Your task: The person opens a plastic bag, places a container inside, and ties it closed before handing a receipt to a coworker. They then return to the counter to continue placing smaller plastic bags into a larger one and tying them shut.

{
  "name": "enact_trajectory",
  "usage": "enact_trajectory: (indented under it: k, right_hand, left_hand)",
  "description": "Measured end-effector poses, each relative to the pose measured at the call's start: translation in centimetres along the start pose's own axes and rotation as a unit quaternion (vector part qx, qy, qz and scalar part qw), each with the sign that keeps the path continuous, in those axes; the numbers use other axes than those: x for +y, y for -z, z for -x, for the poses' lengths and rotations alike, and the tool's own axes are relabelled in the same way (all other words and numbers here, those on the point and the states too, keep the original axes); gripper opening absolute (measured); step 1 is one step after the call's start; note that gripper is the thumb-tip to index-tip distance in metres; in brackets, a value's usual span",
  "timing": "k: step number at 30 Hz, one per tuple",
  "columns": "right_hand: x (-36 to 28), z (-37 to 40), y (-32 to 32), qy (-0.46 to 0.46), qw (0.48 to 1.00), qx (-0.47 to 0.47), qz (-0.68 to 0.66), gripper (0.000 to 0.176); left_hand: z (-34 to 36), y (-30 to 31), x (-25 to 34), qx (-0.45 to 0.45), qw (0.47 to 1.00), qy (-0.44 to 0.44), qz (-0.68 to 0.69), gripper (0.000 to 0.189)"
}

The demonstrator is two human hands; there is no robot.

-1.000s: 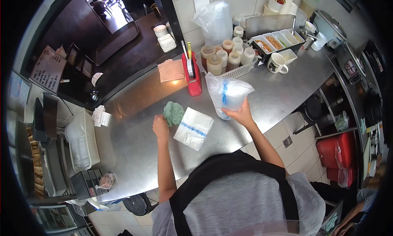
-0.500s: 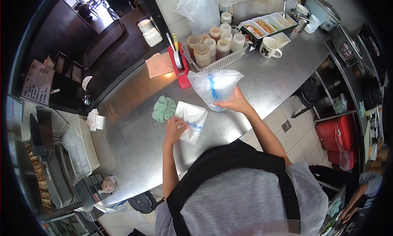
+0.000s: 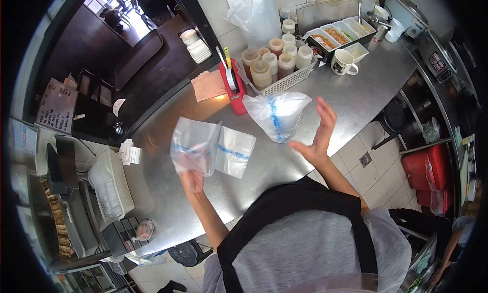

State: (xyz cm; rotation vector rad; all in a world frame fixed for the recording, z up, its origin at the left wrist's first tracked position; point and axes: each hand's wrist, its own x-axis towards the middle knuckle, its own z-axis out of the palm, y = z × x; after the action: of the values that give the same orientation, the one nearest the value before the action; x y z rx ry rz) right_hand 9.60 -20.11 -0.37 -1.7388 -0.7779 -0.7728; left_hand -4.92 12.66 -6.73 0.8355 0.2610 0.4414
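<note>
My left hand holds a thin clear plastic bag with a blue printed band, and its fingers are partly blurred behind the plastic. Just right of it lies a flat stack of folded plastic bags with the same blue print. Farther right, a bulging white plastic bag with blue lettering stands on the steel counter. Beside this bag, my right hand is open, thumb and fingers spread, apart from it.
Behind the bags are a red tape dispenser, a basket of sauce bottles, a mug and a topping tray. An orange cloth lies left of the dispenser. A plastic basket sits at the left.
My left hand has lifted a plastic bag off the stack and moved left. My right hand has let go of the bulging bag and opened. The green cloth is now hidden.
</note>
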Motion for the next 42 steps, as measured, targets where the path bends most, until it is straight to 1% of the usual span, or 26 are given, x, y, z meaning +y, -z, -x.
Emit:
enact_trajectory:
  k: [2, 3, 4, 6, 8, 9, 12, 13, 16, 18, 19, 20, 21, 22, 25, 28, 29, 32, 34, 35, 36, 37, 38, 40, 41, 42]
  right_hand:
    - [-1.5, -0.4, -0.1, 0.042, 0.991, -0.088, -0.092, 0.094]
    - [-2.5, -0.7, -0.3, 0.062, 0.980, -0.132, -0.136, 0.090]
    - [-4.0, -1.3, -0.8, -0.018, 0.968, -0.163, -0.190, 0.080]
    - [-6.6, -2.2, -1.9, -0.178, 0.914, -0.219, -0.291, 0.060]
    - [-5.3, -0.7, -2.5, -0.312, 0.842, -0.246, -0.366, 0.044]
    - [-4.7, -0.3, -2.7, -0.375, 0.796, -0.258, -0.401, 0.036]
    - [-4.1, -0.8, -1.9, -0.454, 0.782, -0.214, -0.370, 0.018]
    - [-3.8, -0.5, -1.9, -0.453, 0.785, -0.193, -0.376, 0.023]
    - [-4.0, -0.3, -1.9, -0.442, 0.795, -0.155, -0.385, 0.030]
    - [-5.4, -0.7, -2.5, -0.306, 0.904, -0.072, -0.290, 0.035]
    - [-5.8, -1.1, -2.4, -0.255, 0.925, -0.091, -0.268, 0.036]
    - [-6.1, -1.5, -2.2, -0.202, 0.942, -0.106, -0.246, 0.037]
    - [-6.1, -1.8, -1.7, -0.170, 0.935, -0.182, -0.252, 0.037]
    - [-6.0, -1.9, -1.3, -0.137, 0.922, -0.257, -0.256, 0.037]
    - [-3.9, -0.2, -1.9, -0.190, 0.869, -0.288, -0.355, 0.030]
    - [-3.8, -0.4, -0.8, -0.314, 0.838, -0.182, -0.407, 0.019]
    - [-3.9, -0.9, -0.3, -0.363, 0.809, -0.129, -0.443, 0.012]
    - [-2.9, -2.7, 2.9, -0.439, 0.685, -0.034, -0.581, 0.014]
    - [2.6, -0.9, 5.8, -0.358, 0.743, -0.107, -0.556, 0.019]
    - [2.6, -1.6, 6.7, -0.345, 0.835, -0.132, -0.409, 0.016]
    - [2.3, -2.3, 7.9, -0.321, 0.901, -0.153, -0.249, 0.013]
    - [1.8, -2.9, 8.5, -0.288, 0.939, -0.169, -0.081, 0.010]
    - [1.5, -3.1, 8.5, -0.280, 0.936, -0.187, -0.101, 0.008]
    - [0.5, -3.3, 8.4, -0.261, 0.929, -0.221, -0.138, 0.007]
    - [-0.8, -3.6, 7.8, -0.257, 0.908, -0.232, -0.237, 0.010]
    - [-2.2, -3.7, 6.7, -0.250, 0.888, -0.242, -0.301, 0.011]
  left_hand:
    - [0.9, -1.5, 0.4, -0.067, 0.983, 0.040, -0.164, 0.043]
    - [1.5, -3.0, 0.0, -0.100, 0.987, 0.056, -0.110, 0.046]
    - [1.4, -3.7, -0.4, -0.185, 0.969, 0.071, -0.147, 0.041]
    - [1.3, -4.7, -1.0, -0.349, 0.907, 0.096, -0.214, 0.035]
    - [2.6, -8.4, -0.6, -0.244, 0.935, 0.144, -0.214, 0.043]
    - [3.1, -10.0, -0.3, -0.190, 0.944, 0.166, -0.214, 0.047]
    - [3.2, -12.2, -0.4, -0.266, 0.961, 0.013, -0.079, 0.059]
    - [3.4, -12.8, -0.3, -0.179, 0.971, 0.032, -0.152, 0.049]
    - [3.7, -13.1, -1.4, -0.058, 0.945, 0.015, -0.322, 0.028]
    - [3.8, -14.7, -2.0, -0.015, 0.957, -0.017, -0.288, 0.016]
    - [3.8, -15.4, -2.2, 0.005, 0.962, -0.033, -0.270, 0.013]
    - [3.9, -15.4, -2.4, -0.016, 0.953, -0.056, -0.298, 0.014]
    - [4.0, -15.2, -2.7, -0.037, 0.942, -0.077, -0.324, 0.016]
    - [4.2, -15.2, -2.8, -0.059, 0.929, -0.099, -0.351, 0.018]
    - [4.5, -16.0, -3.3, -0.088, 0.956, -0.068, -0.273, 0.019]
    - [4.7, -16.5, -2.5, 0.007, 0.979, -0.013, -0.201, 0.013]
    - [4.5, -16.2, -2.5, 0.011, 0.977, -0.038, -0.210, 0.010]
    - [3.7, -14.9, -1.9, 0.031, 0.961, -0.107, -0.253, 0.007]
    - [3.1, -14.3, -1.0, 0.049, 0.941, -0.146, -0.301, 0.008]
    - [3.1, -14.2, -0.5, 0.036, 0.929, -0.180, -0.321, 0.004]
    - [2.9, -14.1, -0.1, 0.029, 0.897, -0.212, -0.386, 0.003]
    - [2.7, -14.0, 0.3, 0.022, 0.860, -0.242, -0.450, 0.002]
    - [2.5, -14.2, 0.5, 0.014, 0.816, -0.271, -0.510, 0.003]
    - [2.4, -15.3, 0.4, -0.047, 0.756, -0.330, -0.564, 0.007]
    - [2.4, -16.0, 0.2, -0.077, 0.721, -0.358, -0.588, 0.009]
    - [2.5, -16.9, -0.2, -0.109, 0.699, -0.380, -0.595, 0.011]
